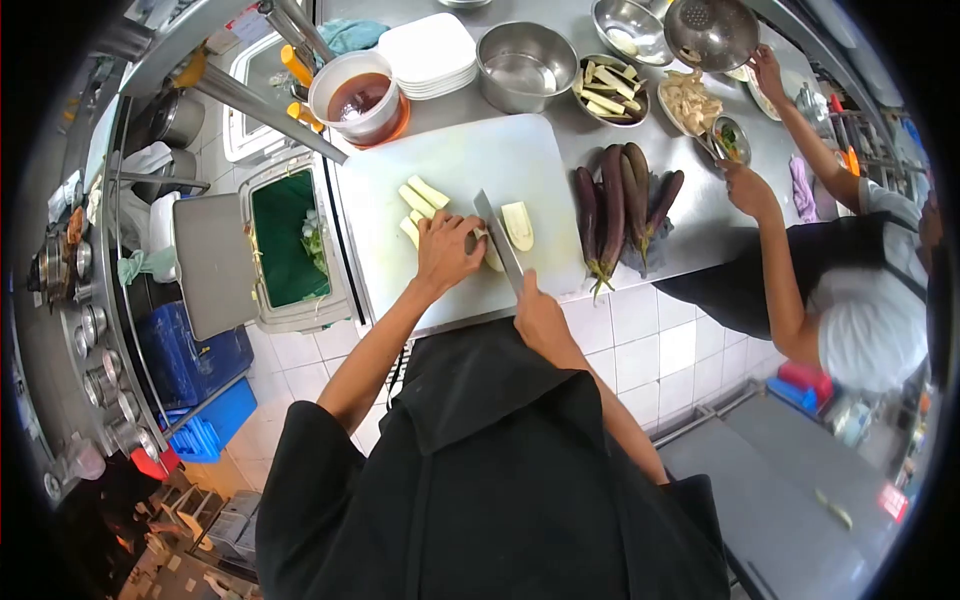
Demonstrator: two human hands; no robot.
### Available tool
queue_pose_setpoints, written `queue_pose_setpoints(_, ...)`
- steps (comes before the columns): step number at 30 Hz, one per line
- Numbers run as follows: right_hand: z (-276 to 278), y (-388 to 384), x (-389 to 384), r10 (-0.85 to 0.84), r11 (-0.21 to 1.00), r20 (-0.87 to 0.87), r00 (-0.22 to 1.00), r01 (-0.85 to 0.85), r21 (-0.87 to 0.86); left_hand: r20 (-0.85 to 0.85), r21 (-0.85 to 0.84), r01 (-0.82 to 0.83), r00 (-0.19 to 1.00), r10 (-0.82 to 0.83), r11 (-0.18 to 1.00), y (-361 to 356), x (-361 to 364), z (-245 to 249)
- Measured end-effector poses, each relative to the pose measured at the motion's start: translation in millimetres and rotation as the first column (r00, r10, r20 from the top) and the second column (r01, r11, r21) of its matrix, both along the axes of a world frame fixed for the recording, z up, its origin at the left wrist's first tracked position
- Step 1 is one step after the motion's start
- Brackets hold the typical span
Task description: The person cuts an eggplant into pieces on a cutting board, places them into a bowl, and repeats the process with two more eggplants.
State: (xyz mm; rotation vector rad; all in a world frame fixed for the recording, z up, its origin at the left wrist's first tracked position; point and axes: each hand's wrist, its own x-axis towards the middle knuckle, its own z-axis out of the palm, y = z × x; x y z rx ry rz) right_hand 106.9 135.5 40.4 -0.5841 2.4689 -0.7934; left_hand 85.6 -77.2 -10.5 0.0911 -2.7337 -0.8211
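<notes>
My right hand [543, 322] is closed round the handle of a kitchen knife [497, 232], whose blade stands over the white cutting board [380, 285]. Just left of the blade, my left hand [450, 250] presses a pale piece of peeled eggplant [492, 257] with bent fingers. On the blade's other side lies a cut eggplant half [518, 226]. Several pale eggplant sticks [428, 192] rest beyond my left hand. Whole purple eggplants [613, 205] lie together at the board's right edge, partly on a dark plastic bag [657, 240].
Behind the board stand a tub of reddish liquid [355, 97], stacked white trays [428, 50], a steel pot [525, 70] and a bowl of cut eggplant [610, 92]. A green-lined bin [285, 235] is at left. At right, a co-worker's hands [750, 190] hold a ladle [730, 140] and a colander [712, 35].
</notes>
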Motion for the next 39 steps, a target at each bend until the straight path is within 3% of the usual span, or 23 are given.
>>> queue_pose_setpoints(3, 3, 13, 4, -0.081, 0.997, 0.135, 0.987, 0.08, 0.015, 0.06, -0.001, -0.02, 0.998, 0.02, 1.0, 0, 15, -5)
queue_pose_setpoints(10, 29, 19, -19, -0.075, 0.996, 0.2, 0.977, 0.082, -0.025, -0.1, -0.052, -0.073, 0.993, 0.068, 0.996, -11, 20, -3)
queue_pose_setpoints(12, 43, 19, -17, -0.225, 0.969, 0.155, 0.962, 0.238, -0.069, -0.109, -0.057, -0.09, 0.991, 0.083, 0.994, -10, 19, 1)
queue_pose_setpoints(16, 47, 24, -22, -0.158, 0.986, 0.009, 0.987, 0.158, -0.048, -0.188, -0.012, 0.007, 0.982, -0.009, 1.0, 7, -7, 4)
queue_pose_setpoints(23, 25, 14, -2, -0.141, 0.987, 0.024, 0.99, 0.139, 0.075, -0.169, -0.13, 0.129, 0.974, -0.15, 0.983, 23, -30, -10)
queue_pose_setpoints(32, 13, 8, 4, -0.097, 0.986, -0.086, 0.992, 0.108, 0.124, -0.128, -0.14, 0.133, 0.98, -0.151, 0.981, 23, -28, -16)
queue_pose_setpoints(35, -11, -2, -11, -0.052, 0.996, -0.164, 0.985, 0.063, 0.063, -0.069, -0.147, 0.127, 0.988, -0.138, 0.981, 21, -26, -10)
queue_pose_setpoints(39, -14, -2, -16, -0.065, 0.99, -0.185, 0.98, 0.087, 0.113, -0.107, -0.142, 0.088, 0.989, -0.104, 0.986, 20, -29, -16)
